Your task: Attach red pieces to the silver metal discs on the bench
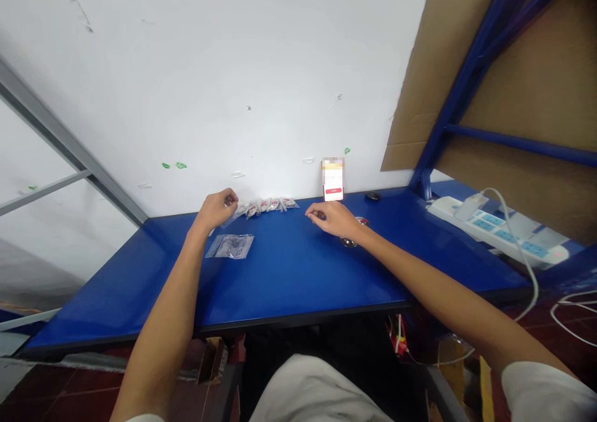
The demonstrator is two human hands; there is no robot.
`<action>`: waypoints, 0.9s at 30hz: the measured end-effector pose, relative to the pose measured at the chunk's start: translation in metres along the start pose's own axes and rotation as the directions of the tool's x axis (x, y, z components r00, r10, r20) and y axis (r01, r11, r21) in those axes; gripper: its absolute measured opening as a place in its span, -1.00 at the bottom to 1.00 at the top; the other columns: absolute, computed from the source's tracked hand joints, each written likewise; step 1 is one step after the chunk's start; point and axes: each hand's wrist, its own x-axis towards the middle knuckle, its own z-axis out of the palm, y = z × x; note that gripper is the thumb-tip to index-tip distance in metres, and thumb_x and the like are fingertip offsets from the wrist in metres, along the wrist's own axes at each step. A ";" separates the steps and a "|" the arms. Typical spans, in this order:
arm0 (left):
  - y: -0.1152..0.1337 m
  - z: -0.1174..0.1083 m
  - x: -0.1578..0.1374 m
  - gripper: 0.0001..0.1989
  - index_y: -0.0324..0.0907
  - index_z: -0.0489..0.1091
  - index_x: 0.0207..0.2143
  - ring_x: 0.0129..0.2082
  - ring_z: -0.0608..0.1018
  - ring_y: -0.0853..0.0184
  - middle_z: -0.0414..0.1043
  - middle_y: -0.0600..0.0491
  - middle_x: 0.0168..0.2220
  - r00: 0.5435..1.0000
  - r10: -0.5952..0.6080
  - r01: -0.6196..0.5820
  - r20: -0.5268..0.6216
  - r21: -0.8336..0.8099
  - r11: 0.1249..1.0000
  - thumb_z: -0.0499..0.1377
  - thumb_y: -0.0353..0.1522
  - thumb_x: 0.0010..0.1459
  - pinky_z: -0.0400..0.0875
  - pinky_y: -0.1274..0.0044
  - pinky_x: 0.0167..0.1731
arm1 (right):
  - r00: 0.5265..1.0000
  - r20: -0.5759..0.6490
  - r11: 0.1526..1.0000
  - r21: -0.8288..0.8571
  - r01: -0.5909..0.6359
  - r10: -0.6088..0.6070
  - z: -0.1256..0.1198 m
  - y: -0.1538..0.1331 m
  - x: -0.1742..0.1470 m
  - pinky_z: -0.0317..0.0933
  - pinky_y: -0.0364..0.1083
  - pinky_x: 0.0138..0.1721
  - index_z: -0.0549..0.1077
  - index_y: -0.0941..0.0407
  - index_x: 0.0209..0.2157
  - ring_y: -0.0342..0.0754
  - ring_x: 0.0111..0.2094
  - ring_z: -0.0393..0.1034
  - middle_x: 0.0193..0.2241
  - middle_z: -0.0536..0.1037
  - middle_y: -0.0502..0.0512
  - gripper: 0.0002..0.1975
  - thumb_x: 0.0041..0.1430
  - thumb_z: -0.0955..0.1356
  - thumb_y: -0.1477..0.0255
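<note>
The left hand (217, 209) had narrowly curled fingers, the right hand (332, 219) pinched ones; whether either held anything was unclear. Small red-marked clear plastic packets (263, 206) lay between both sets of fingertips, seemingly lined up for reach.

We're looking at a smooth, pretty glossy table (298, 276). The bag (230, 247) is clear, crinkly plastic, and the packets (270, 206) look like shiny plastic film too. We'd call the round bit (349, 243) polished metal, kinda mirror-like. Phone (333, 183) has a slick screen, power strip (495, 230) is smooth hard plastic, frame (467, 80) looks like painted metal, cardboard (424, 86) is plain matt, sleeve (543, 385) soft matt cloth.
</note>
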 end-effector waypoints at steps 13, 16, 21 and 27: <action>0.110 0.089 -0.038 -0.64 -0.14 0.33 -0.39 -0.37 0.60 0.28 0.54 0.07 -0.40 0.998 0.062 -0.046 -0.009 -0.775 0.631 0.37 -0.12 0.19 0.51 0.44 -0.25 | 0.957 0.229 0.696 0.658 -0.288 0.180 0.030 -0.018 0.000 0.47 -0.02 -0.13 0.51 0.11 0.10 -0.01 -0.26 0.64 -0.19 0.71 0.14 -0.58 0.35 0.45 0.15; 0.124 0.086 -0.045 -0.66 -0.13 0.34 -0.41 -0.45 0.53 0.33 0.47 0.11 -0.48 0.994 0.096 -0.110 -0.061 -0.728 0.676 0.28 -0.13 0.32 0.44 0.47 -0.32 | 0.947 0.295 0.613 0.727 -0.310 0.130 0.040 -0.019 0.000 0.49 -0.03 -0.18 0.58 0.14 -0.06 0.01 -0.27 0.65 -0.30 0.71 0.13 -0.65 0.23 0.53 0.22; 0.121 0.085 -0.043 -0.62 -0.13 0.32 -0.43 -0.51 0.46 0.35 0.38 0.14 -0.50 0.994 0.030 -0.093 -0.101 -0.714 0.694 0.21 -0.11 0.37 0.37 0.50 -0.42 | 0.949 0.270 0.541 0.780 -0.314 0.161 0.033 -0.018 0.000 0.50 -0.05 -0.18 0.64 0.16 -0.22 0.03 -0.24 0.66 -0.30 0.72 0.16 -0.69 0.15 0.57 0.21; 0.101 0.092 -0.039 -0.67 -0.12 0.35 -0.07 -0.15 0.54 0.18 0.46 -0.01 -0.14 0.963 -0.011 -0.095 -0.269 -0.377 0.922 0.33 -0.20 0.22 0.49 0.35 -0.13 | 0.947 0.194 0.469 0.831 -0.298 0.256 0.026 -0.015 0.003 0.54 -0.05 -0.14 0.61 0.16 -0.28 0.03 -0.20 0.67 -0.22 0.71 0.20 -0.63 0.13 0.58 0.13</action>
